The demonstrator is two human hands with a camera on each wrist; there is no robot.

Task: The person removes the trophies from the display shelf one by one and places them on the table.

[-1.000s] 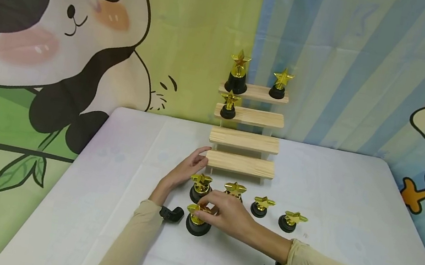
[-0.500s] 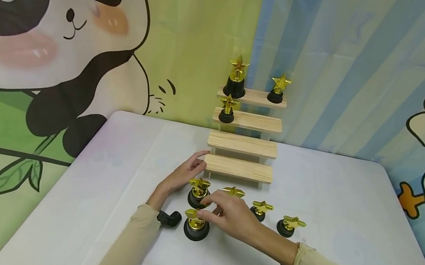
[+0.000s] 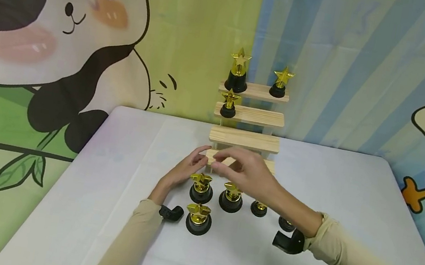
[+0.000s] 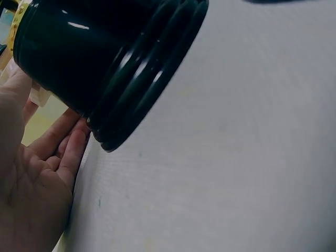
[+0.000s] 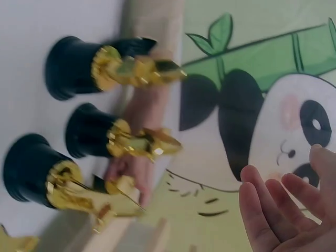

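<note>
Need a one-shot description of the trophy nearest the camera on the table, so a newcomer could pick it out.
Start at the wooden step shelf at the back of the white table. In front of it stands a row of gold star trophies; the nearest trophy stands alone, closer to the camera, beside the left hand's wrist.

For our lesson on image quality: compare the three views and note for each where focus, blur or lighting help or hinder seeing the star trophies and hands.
Head view: even lighting, sharp trophies on the wooden steps, only faint blur on the right hand. Left wrist view: a black trophy base looms too close and dark, with one small glare streak; the left hand is soft. Right wrist view: motion blur smears the gold stars.
</note>
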